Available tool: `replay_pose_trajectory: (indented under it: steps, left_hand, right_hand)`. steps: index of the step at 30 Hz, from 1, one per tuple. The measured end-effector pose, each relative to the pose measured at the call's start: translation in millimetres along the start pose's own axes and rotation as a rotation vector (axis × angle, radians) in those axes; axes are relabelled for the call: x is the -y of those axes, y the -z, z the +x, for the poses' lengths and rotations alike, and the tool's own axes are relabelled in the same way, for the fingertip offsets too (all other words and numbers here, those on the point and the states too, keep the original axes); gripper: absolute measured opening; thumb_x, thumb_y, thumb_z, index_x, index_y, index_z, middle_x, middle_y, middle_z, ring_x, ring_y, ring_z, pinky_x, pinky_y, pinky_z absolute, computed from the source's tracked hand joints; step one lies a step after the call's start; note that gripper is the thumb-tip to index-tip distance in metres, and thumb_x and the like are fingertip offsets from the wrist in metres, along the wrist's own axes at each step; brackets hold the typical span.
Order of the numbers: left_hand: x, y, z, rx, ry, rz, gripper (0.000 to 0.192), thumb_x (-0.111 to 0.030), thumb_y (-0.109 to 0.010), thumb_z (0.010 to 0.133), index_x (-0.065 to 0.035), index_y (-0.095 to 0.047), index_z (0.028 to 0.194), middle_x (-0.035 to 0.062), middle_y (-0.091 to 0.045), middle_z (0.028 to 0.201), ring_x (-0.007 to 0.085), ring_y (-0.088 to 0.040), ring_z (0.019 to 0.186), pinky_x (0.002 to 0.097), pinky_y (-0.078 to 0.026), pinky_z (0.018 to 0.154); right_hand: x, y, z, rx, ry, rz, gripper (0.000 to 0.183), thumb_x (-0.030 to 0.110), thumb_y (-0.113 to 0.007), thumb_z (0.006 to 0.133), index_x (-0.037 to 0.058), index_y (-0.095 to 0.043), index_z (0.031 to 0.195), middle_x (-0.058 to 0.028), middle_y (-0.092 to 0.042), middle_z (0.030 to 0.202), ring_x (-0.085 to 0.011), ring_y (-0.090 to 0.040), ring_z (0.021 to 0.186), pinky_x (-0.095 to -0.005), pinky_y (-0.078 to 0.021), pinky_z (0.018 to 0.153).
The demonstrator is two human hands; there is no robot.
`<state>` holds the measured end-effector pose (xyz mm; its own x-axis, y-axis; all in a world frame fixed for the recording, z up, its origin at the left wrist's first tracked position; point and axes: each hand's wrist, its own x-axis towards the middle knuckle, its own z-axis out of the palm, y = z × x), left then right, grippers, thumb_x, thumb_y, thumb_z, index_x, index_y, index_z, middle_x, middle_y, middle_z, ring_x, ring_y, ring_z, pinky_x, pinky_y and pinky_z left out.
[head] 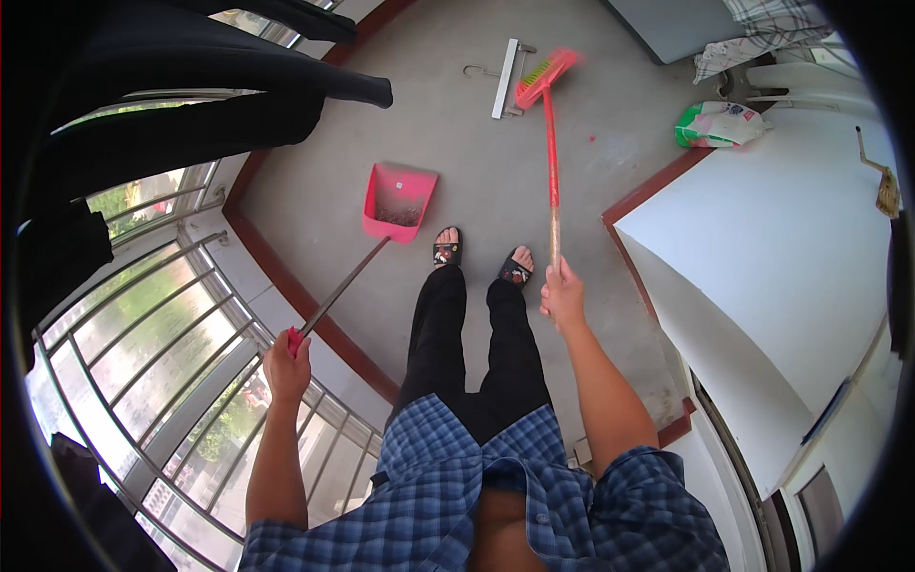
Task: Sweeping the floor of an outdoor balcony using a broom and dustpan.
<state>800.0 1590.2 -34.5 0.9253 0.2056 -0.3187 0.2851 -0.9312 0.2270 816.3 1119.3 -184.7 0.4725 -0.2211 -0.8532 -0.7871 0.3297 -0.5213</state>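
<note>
My left hand (287, 365) grips the top of a long-handled pink dustpan (420, 182). Its pan lies ahead and left of my feet, with dark debris (399, 216) gathered near the handle end. In my right hand (564, 293) is the worn lower handle of a red broom (550, 146). The broom's pink head with yellow-green bristles is slightly blurred and tilted beside a white trouser hanger (505, 79) with a metal hook. I cannot tell whether broom head and hanger touch. A small red speck (592, 139) lies on the grey floor to the right of the broom handle.
Dark clothes (286, 118) hang at upper left, by barred windows (179, 357). A white wall corner (743, 207) with red-brown skirting juts in from the right. Beside it rests a green-and-white plastic bag (720, 124). A grey panel (679, 28) and checked cloth (765, 32) are at upper right.
</note>
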Motion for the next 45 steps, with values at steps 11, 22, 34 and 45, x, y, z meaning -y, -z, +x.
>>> replay_pose_trajectory:
  steps: [11, 22, 34, 45]
  left_hand:
    - [0.7, 17.7, 30.9, 0.098, 0.009, 0.037, 0.021, -0.022, -0.071, 0.087, -0.0057, -0.065, 0.098, 0.0166, -0.066, 0.073, 0.0424, -0.063, 0.069, 0.0503, -0.047, 0.063]
    - [12.8, 16.7, 35.3, 0.114, 0.029, 0.057, 0.023, -0.019, -0.074, 0.085, -0.0052, -0.067, 0.102, 0.0152, -0.068, 0.078, 0.0379, -0.064, 0.071, 0.0474, -0.049, 0.067]
    - [-7.0, 27.8, 48.6, 0.137, -0.054, 0.025, 0.02, -0.017, -0.072, 0.085, -0.006, -0.066, 0.101, 0.0166, -0.067, 0.076, 0.0402, -0.064, 0.07, 0.047, -0.049, 0.061]
    - [-17.1, 24.7, 62.0, 0.173, -0.139, 0.102, 0.024, -0.02, -0.072, 0.086, -0.0095, -0.064, 0.106, 0.0141, -0.069, 0.08, 0.0384, -0.066, 0.073, 0.0479, -0.051, 0.063]
  right_hand:
    - [4.7, -49.0, -67.5, 0.344, 0.087, -0.146, 0.046, 0.016, -0.056, 0.1, 0.0039, -0.049, 0.144, 0.0058, -0.044, 0.068, -0.002, -0.04, 0.054, -0.0222, -0.0331, 0.045]
    - [147.9, -227.3, 137.9, 0.284, 0.065, -0.236, 0.04, 0.022, -0.057, 0.101, 0.012, -0.049, 0.138, 0.0046, -0.042, 0.066, -0.0057, -0.034, 0.047, -0.0256, -0.0332, 0.044]
    - [32.8, -53.3, 18.2, 0.163, -0.191, 0.349, 0.04, 0.021, -0.046, 0.105, 0.0177, -0.044, 0.145, 0.0032, -0.04, 0.062, -0.0064, -0.035, 0.044, -0.0244, -0.0329, 0.04]
    - [58.5, -85.2, 20.1, 0.18, -0.025, 0.248, 0.04, 0.026, -0.054, 0.103, 0.0114, -0.047, 0.141, 0.0045, -0.038, 0.062, -0.0052, -0.033, 0.045, -0.0238, -0.0309, 0.041]
